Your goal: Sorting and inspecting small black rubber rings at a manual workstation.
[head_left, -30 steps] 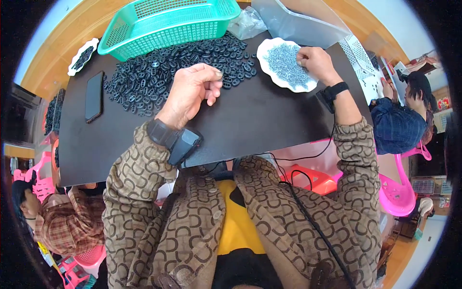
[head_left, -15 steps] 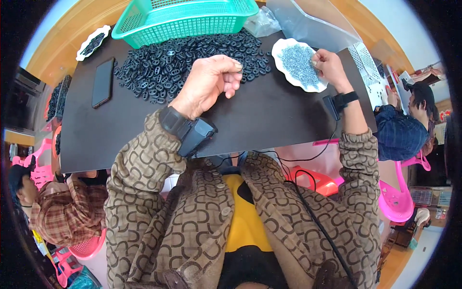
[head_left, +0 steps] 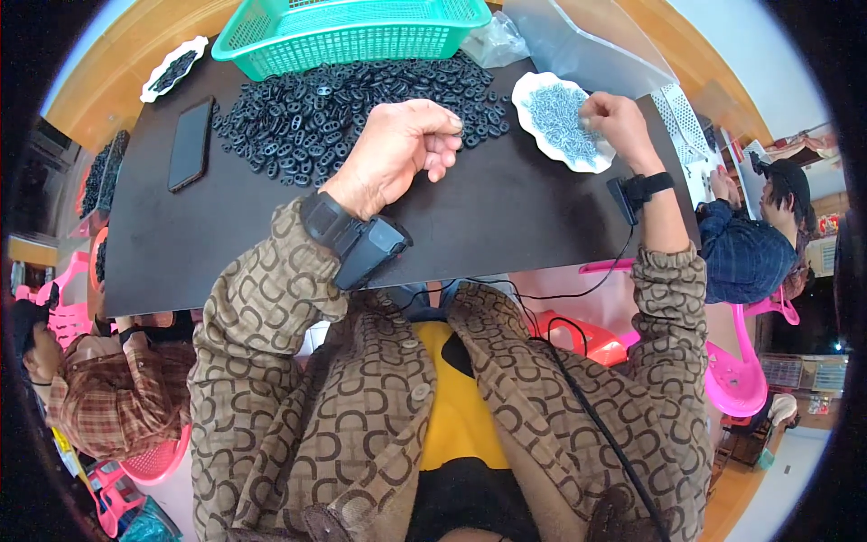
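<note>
My left hand (head_left: 408, 149) is closed over the dark table, with thumb and forefinger pressed together and the other fingers curled. Whatever it may hold is too small to make out. Just beyond it spreads a heap of small black plastic pieces with two holes (head_left: 298, 135). At the right, my right hand (head_left: 619, 131) is over the edge of a white scalloped plate (head_left: 594, 164). Its fingers are bent into a pinch, and their tips hide anything between them. Many small silvery screws (head_left: 555, 113) fill that plate.
A green plastic basket (head_left: 357, 43) stands behind the heap. To the left lie a phone (head_left: 190, 144) and a white dish (head_left: 194, 47) with black pieces. A clear plastic bag (head_left: 497, 43) and a translucent bin (head_left: 587, 41) sit at the back right. People work at both sides.
My right hand has shifted slightly left over the screws, its fingers still pinched. My left hand stays nearly in place, still closed. The whole view has moved a little.
</note>
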`<state>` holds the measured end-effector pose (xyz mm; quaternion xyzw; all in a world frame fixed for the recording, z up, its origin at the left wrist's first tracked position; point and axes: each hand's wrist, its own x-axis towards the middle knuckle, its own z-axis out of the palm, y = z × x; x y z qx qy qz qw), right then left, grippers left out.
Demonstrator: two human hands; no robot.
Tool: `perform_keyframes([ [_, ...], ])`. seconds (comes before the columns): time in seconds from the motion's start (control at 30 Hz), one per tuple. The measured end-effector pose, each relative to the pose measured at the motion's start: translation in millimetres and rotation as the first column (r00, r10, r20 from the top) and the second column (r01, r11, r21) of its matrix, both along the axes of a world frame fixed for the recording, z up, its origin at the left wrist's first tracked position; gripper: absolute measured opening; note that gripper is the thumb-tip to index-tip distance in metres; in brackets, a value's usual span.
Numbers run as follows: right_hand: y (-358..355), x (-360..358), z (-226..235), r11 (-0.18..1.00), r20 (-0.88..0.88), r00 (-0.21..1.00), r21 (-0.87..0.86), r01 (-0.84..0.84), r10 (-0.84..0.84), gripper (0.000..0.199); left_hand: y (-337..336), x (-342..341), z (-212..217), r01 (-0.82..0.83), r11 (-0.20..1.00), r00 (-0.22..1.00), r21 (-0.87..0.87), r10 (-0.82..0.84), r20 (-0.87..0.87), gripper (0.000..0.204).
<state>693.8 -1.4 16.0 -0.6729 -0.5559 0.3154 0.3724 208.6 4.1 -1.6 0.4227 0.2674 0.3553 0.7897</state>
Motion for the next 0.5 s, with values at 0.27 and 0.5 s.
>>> perform_keyframes([
  [0.27, 2, -44, 3, 0.999, -0.046, 0.999, 0.021, 0.027, -0.026, 0.009, 0, 1, -8, -0.009, 1.0, 1.0, -0.01, 0.009, 0.002, 0.014],
  [0.5, -6, -54, 17, 0.998, -0.088, 0.995, 0.039, 0.052, -0.049, 0.011, 0, 1, -10, 0.004, 1.0, 1.0, -0.016, -0.003, 0.006, 0.014],
])
